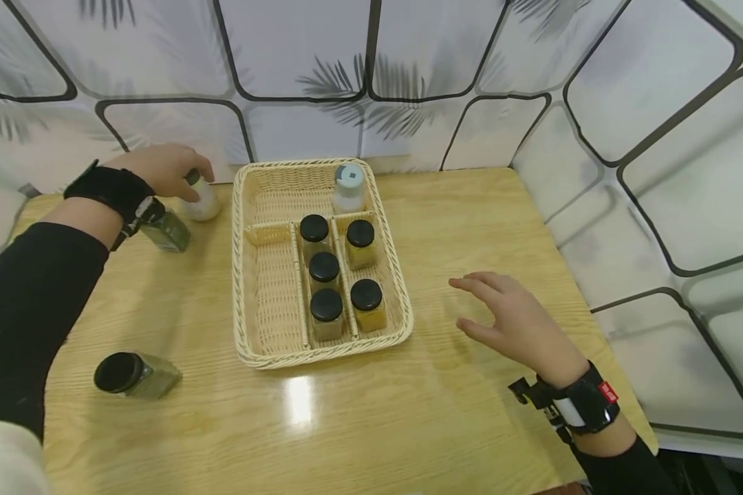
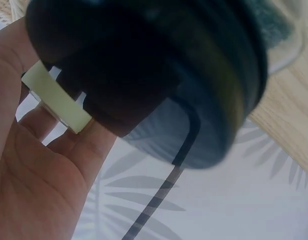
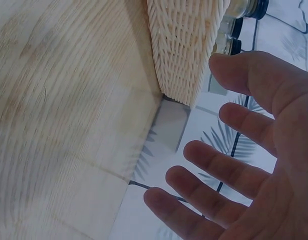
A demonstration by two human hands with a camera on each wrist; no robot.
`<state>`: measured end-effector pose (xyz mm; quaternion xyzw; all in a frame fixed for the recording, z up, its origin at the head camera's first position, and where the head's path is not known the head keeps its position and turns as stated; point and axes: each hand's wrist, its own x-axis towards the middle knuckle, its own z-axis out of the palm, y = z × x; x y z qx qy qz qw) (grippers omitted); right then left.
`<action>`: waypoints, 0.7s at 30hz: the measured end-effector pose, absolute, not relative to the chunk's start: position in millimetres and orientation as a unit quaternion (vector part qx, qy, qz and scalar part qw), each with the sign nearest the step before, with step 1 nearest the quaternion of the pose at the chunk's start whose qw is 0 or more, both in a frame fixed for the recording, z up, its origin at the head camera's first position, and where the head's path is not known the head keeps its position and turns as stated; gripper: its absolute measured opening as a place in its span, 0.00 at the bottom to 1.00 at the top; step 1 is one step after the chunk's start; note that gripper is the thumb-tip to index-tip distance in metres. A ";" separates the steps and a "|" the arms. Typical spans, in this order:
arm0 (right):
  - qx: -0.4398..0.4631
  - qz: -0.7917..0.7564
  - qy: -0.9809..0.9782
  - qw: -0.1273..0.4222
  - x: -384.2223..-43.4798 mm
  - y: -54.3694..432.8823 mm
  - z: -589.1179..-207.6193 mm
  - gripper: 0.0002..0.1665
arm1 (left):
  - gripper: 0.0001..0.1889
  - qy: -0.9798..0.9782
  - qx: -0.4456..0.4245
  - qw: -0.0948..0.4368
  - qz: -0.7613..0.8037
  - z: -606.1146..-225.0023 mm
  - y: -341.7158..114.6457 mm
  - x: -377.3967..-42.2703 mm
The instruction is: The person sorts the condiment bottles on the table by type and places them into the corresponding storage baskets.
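Observation:
My left hand (image 1: 164,168) is at the back left of the table, its thumb and fingers around the top of a small white bottle (image 1: 206,205), which leans slightly. In the left wrist view the bottle's pale cap (image 2: 56,102) lies between thumb and fingers. Beside that wrist stands a jar of green flakes (image 1: 169,232); its black lid (image 2: 144,65) fills much of the left wrist view. My right hand (image 1: 520,320) hovers over the table right of the wicker basket (image 1: 243,275), fingers spread and holding nothing.
A second white bottle (image 1: 349,189) stands in the basket's back compartment. Several black-lidded spice jars (image 1: 327,313) fill the middle and right compartments. Another black-lidded jar (image 1: 151,377) lies on its side at the front left. Patterned wall panels (image 1: 303,130) border the table (image 1: 371,426).

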<state>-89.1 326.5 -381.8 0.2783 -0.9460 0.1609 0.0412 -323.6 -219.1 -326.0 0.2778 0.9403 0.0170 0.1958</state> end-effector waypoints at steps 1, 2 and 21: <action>0.279 0.160 -0.946 0.042 -89.0 326.5 -381.9 0.37 | 0.22 0.941 0.278 0.195 0.017 -324.5 -219.2 -323.3; 0.279 0.160 -0.946 0.043 -89.0 326.7 -381.7 0.37 | 0.22 0.941 0.275 0.194 0.015 -323.3 -219.3 -323.3; 0.277 0.162 -0.946 0.040 -81.3 325.3 -384.4 0.36 | 0.23 0.941 0.262 0.212 0.004 -317.0 -220.8 -316.2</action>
